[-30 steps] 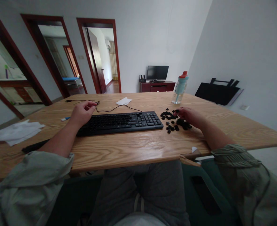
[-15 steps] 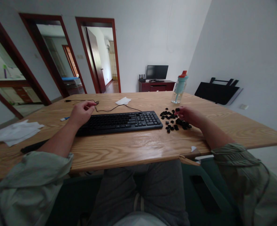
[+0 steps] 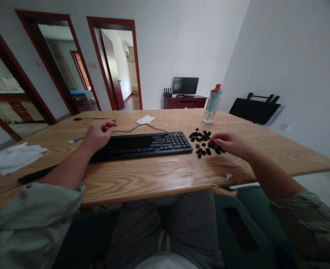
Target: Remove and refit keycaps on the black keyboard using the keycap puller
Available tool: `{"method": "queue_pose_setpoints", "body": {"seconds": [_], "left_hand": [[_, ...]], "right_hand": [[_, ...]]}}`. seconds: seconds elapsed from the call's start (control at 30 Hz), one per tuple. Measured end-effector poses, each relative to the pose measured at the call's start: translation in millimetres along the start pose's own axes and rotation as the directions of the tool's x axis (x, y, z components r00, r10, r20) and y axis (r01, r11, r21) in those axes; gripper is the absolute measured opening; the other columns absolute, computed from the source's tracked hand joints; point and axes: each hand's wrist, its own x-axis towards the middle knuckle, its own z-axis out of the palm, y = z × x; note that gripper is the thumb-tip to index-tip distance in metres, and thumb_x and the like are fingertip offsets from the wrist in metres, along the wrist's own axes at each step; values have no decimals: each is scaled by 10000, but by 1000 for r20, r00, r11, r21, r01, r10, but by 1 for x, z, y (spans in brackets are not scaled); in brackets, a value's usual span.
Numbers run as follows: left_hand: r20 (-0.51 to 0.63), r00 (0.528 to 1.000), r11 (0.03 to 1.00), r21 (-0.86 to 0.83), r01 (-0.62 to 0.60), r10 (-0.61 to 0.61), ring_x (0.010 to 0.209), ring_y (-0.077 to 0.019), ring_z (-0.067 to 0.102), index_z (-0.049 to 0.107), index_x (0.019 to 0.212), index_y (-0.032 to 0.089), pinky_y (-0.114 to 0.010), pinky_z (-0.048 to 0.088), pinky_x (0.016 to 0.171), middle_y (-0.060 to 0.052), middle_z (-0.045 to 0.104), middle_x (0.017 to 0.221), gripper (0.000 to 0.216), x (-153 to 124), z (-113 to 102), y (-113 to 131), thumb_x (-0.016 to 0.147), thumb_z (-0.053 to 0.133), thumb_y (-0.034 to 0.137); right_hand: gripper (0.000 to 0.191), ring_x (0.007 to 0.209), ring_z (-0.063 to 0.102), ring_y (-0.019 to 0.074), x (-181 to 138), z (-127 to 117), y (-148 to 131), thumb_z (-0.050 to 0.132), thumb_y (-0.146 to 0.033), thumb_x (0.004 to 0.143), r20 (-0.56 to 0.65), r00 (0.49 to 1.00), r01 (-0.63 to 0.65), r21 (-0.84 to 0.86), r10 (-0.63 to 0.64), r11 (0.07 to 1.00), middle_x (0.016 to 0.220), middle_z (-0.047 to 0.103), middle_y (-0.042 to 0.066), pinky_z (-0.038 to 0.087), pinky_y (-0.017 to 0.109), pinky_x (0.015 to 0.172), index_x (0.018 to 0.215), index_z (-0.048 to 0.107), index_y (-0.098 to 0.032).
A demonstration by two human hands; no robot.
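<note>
A black keyboard lies on the wooden table with its cable trailing off behind. Over its left end is my left hand, closed with thumb and fingertips drawn together; whatever they hold, if anything, is too small to make out. Loose black keycaps are scattered to the right of the keyboard. My right hand reaches down to the near right part of this pile, fingers closed toward the thumb. Its fingertips touch the keycaps there, and I cannot make out what is between them.
Behind the keycaps stands a clear water bottle with an orange lid. White tissue lies behind the keyboard, more tissues at the left. A small blue and white brush-like tool is by my left hand. A phone rests on the seat.
My right hand has moved down and slightly right, from the back of the keycap pile to its near right part. My left hand stays over the keyboard's left end. The view has shifted slightly.
</note>
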Motion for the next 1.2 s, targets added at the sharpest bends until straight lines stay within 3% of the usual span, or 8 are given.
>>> {"method": "queue_pose_setpoints", "body": {"seconds": [0.13, 0.27, 0.37, 0.47, 0.6, 0.77, 1.1, 1.2], "left_hand": [[29, 999, 999, 8, -44, 43, 622, -165, 535, 736, 960, 171, -296, 424, 621, -22, 638, 713, 321, -1, 1, 1, 804, 586, 409], [50, 997, 998, 23, -53, 52, 627, -163, 548, 739, 950, 170, -297, 438, 646, -28, 652, 735, 316, -1, 2, 1, 806, 580, 401], [57, 998, 999, 28, -38, 36, 632, -171, 553, 742, 954, 178, -302, 444, 653, -28, 656, 735, 318, -1, 3, 0, 804, 585, 410], [55, 998, 999, 41, -23, 21, 630, -176, 552, 741, 956, 189, -310, 441, 656, -26, 656, 736, 315, -1, 3, -1, 801, 586, 415], [61, 998, 999, 49, -13, 10, 625, -176, 547, 740, 957, 191, -310, 433, 649, -23, 650, 721, 318, -1, 3, -1, 801, 579, 416], [66, 998, 999, 40, -4, 1, 635, -174, 548, 741, 952, 182, -302, 434, 643, -27, 647, 719, 327, 0, 3, 1, 791, 577, 415], [54, 999, 999, 43, 2, -5, 631, -172, 545, 744, 952, 181, -303, 442, 656, -30, 661, 743, 327, -1, 2, 0, 795, 577, 414], [59, 998, 999, 46, -10, 8, 638, -171, 548, 742, 960, 183, -296, 439, 651, -31, 667, 751, 330, 0, 2, -2, 799, 574, 418]], "right_hand": [[206, 676, 601, 189, -29, 21, -11, 541, -317, 865, 133, 988, 126, -415, -77, 901, 797, 718, 51, 400, 286, 598, 832, 722, -225], [223, 707, 616, 204, -42, 36, -14, 525, -343, 904, 31, 992, 116, -619, -123, 777, 857, 736, 66, 375, 285, 603, 963, 721, -254], [254, 684, 617, 199, -37, 38, -14, 527, -384, 920, 26, 997, 79, -602, -79, 795, 840, 735, 59, 364, 277, 584, 1057, 708, -268], [268, 696, 621, 204, -29, 37, -14, 516, -418, 936, 42, 998, 57, -548, -41, 834, 831, 729, 66, 381, 282, 596, 1015, 711, -252], [279, 698, 613, 194, -24, 30, -11, 509, -395, 947, 17, 994, 104, -460, -109, 882, 821, 720, 64, 405, 288, 621, 1067, 707, -240], [255, 796, 639, 200, -11, 16, -4, 585, -413, 906, 172, 960, 278, -475, -222, 835, 1004, 727, 69, 453, 308, 719, 998, 762, -252], [135, 730, 641, 199, 14, 16, -5, 626, -292, 856, 193, 979, 156, -526, -61, 836, 863, 737, 51, 425, 288, 634, 910, 734, -231], [153, 789, 647, 210, 15, 16, -9, 617, -274, 853, 171, 980, 183, -579, -101, 795, 982, 733, 74, 433, 288, 659, 930, 743, -234]]}}
